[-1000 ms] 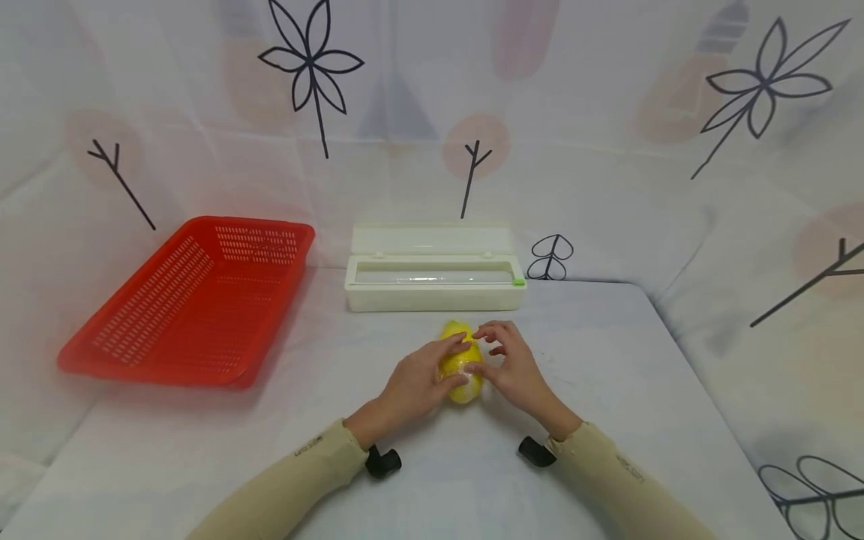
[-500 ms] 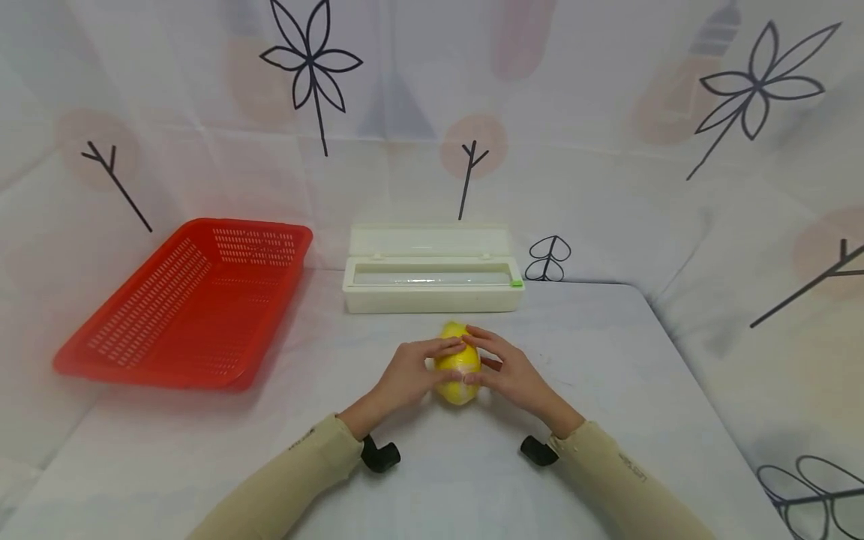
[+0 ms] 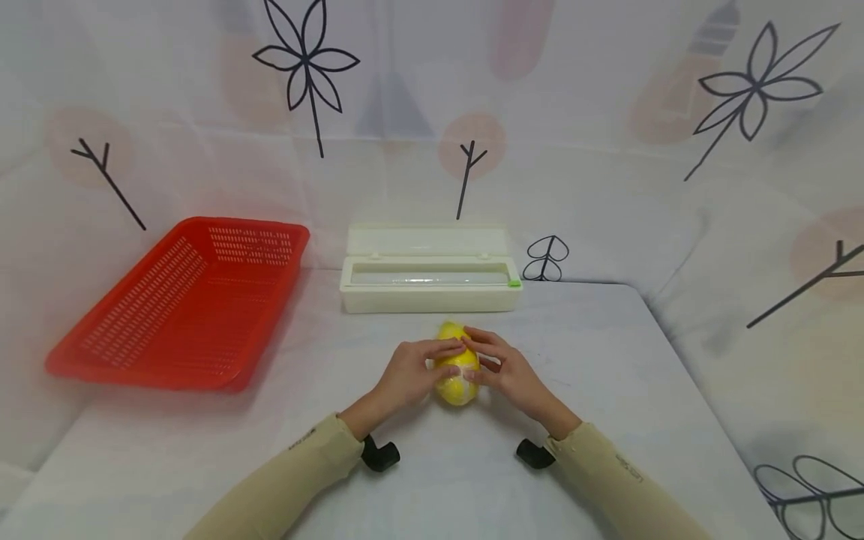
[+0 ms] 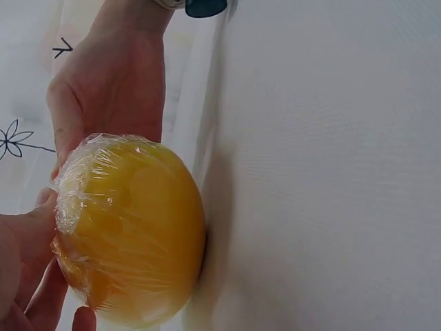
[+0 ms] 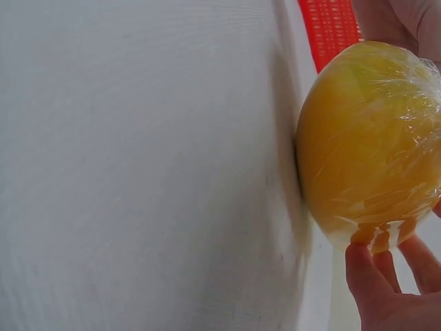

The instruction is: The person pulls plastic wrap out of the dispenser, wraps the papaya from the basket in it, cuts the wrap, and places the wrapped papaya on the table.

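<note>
A yellow oval fruit, tightly wrapped in clear cling film, lies on the white table between both hands. My left hand holds its left side, with fingers over the top and the thumb nearer me. From the other side my right hand grips it, and the fingertips of both hands almost meet on top. Wrinkled film is bunched on the upper side of the fruit in the left wrist view. In the right wrist view, fingers of the right hand touch the lower end of the fruit.
Behind the fruit stands a white cling film dispenser, lid raised, with a roll inside and a green slider at its right end. A red plastic basket sits at the left. Patterned cloth hangs behind the table.
My right hand has moved in onto the fruit, its raised fingers coming down on the top. My left hand has shifted slightly left. During the last half second, both hands stay nearly still.
</note>
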`<control>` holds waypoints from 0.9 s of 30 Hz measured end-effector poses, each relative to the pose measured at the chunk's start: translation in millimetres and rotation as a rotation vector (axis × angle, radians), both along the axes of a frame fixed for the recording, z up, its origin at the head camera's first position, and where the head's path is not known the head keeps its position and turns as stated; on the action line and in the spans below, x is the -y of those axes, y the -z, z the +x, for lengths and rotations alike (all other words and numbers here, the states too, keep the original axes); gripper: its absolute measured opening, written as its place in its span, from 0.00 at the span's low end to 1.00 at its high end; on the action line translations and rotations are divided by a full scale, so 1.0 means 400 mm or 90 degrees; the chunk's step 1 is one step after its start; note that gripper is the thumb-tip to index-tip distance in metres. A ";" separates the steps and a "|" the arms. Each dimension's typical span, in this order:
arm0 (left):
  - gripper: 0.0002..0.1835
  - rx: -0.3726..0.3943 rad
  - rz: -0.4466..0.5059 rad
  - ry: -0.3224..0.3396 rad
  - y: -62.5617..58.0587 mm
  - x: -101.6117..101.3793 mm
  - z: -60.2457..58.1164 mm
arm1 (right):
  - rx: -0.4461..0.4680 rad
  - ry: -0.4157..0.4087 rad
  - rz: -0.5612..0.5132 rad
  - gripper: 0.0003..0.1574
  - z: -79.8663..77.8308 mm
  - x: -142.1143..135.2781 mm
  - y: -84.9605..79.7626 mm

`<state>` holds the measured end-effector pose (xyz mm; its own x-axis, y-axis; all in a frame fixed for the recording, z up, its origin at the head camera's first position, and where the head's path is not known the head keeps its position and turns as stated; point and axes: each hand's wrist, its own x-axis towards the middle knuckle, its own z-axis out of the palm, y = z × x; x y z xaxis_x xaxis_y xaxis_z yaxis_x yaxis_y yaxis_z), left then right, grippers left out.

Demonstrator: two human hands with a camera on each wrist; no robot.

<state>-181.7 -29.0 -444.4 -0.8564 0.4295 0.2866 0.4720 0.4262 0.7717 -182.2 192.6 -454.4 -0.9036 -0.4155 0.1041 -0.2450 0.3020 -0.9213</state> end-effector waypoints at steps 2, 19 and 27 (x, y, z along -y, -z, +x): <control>0.21 0.025 0.015 0.022 0.000 0.006 -0.006 | 0.005 0.000 -0.001 0.34 0.001 0.000 0.000; 0.15 0.233 0.111 -0.110 0.032 0.050 -0.047 | -0.036 0.046 0.130 0.37 0.018 -0.019 -0.014; 0.27 0.433 0.133 -0.026 0.058 0.039 -0.041 | -0.016 0.034 0.093 0.36 0.027 -0.049 -0.015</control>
